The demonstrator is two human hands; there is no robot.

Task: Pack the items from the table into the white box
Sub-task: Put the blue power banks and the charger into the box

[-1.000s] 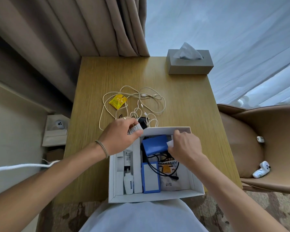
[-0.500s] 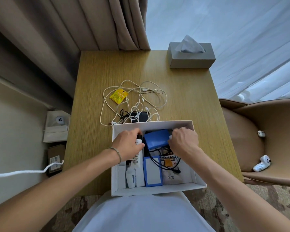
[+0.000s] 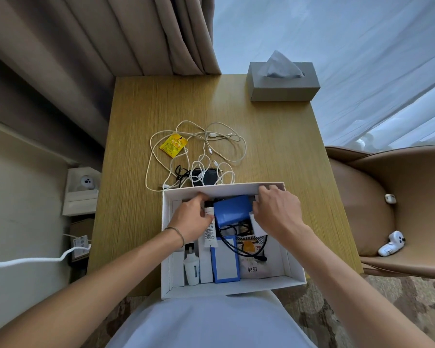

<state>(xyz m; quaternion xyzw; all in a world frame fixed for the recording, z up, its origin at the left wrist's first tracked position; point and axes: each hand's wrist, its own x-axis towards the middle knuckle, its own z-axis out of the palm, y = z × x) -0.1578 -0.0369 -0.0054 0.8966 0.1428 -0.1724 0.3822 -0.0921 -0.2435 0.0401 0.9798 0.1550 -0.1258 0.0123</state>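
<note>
White tube [image 3: 209, 228] is pinched in the left hand [image 3: 192, 219] and slotted beside the blue pack [image 3: 232, 210], probably saving room, while the right hand [image 3: 275, 212], fingers curled, nudges that pack over in the white box [image 3: 295, 273].

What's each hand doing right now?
Left hand: closed on the white tube in the white box.
Right hand: fingers curled at the blue pack; grasp unclear.

Upper end of white tube [image 3: 209, 226] covered by left hand [image 3: 192, 219]; grip on it not discernible. Right edge of blue pack [image 3: 232, 210] and a white item [image 3: 257, 224] partly under right hand [image 3: 276, 211]. Black device [image 3: 204, 177] beyond white box [image 3: 232, 288] largely masked by white cables [image 3: 199, 151]. Print on yellow sachet [image 3: 173, 144] too small to read. Forearms cut by lower frame edge.
</note>
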